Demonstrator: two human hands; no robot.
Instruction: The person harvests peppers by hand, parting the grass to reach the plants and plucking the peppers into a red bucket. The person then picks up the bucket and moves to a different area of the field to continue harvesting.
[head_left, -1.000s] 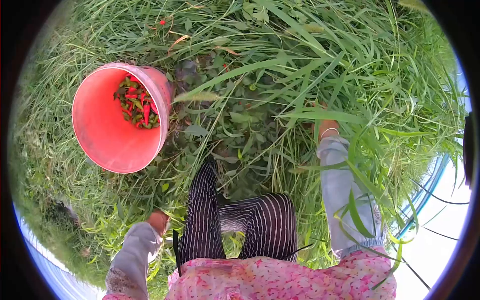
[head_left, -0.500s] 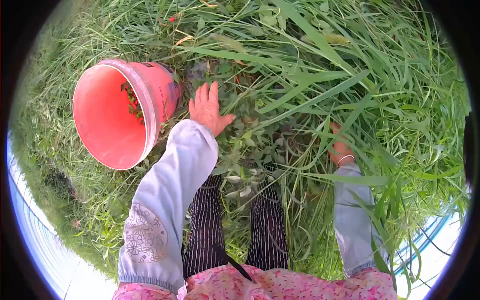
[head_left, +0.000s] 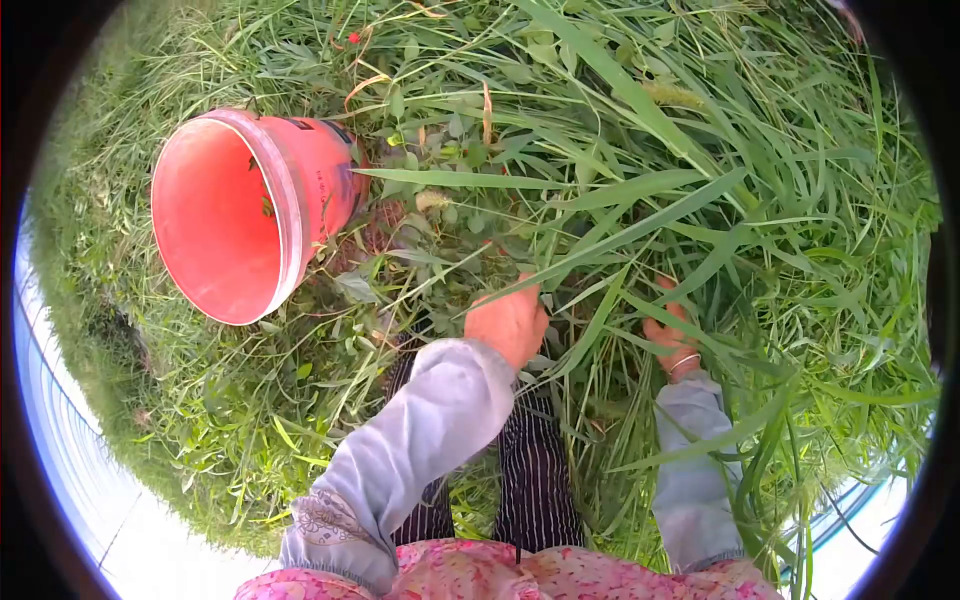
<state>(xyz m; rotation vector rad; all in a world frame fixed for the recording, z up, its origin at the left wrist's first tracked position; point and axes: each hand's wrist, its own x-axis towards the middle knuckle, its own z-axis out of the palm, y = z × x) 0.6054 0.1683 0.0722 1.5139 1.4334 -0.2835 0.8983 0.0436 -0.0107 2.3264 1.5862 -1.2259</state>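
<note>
My left hand (head_left: pixel 507 322) is in the low leafy plants (head_left: pixel 440 260) in front of my legs, back of the hand up. Its fingers curl down and inward, and what they hold is hidden beneath it. Further right, my right hand (head_left: pixel 672 332), with a pale band at the wrist, is among long grass blades (head_left: pixel 610 310). Its fingers look bent, but the grass partly covers them, so their hold cannot be made out. A red-pink bucket (head_left: pixel 215 220) lies tilted to the left of my left hand, its mouth toward me. A little green and red content (head_left: pixel 268 207) shows inside.
Tall grass (head_left: pixel 800 230) spreads thickly over the right side, with broad blades crossing above my right hand. A small red thing (head_left: pixel 353 38) sits in the greenery beyond the bucket. My striped trouser legs (head_left: pixel 535 470) stand between my arms.
My left hand has moved right and toward me, away from the bucket, and its spread fingers have curled. My right hand has come slightly nearer to me. Less of the bucket's content shows.
</note>
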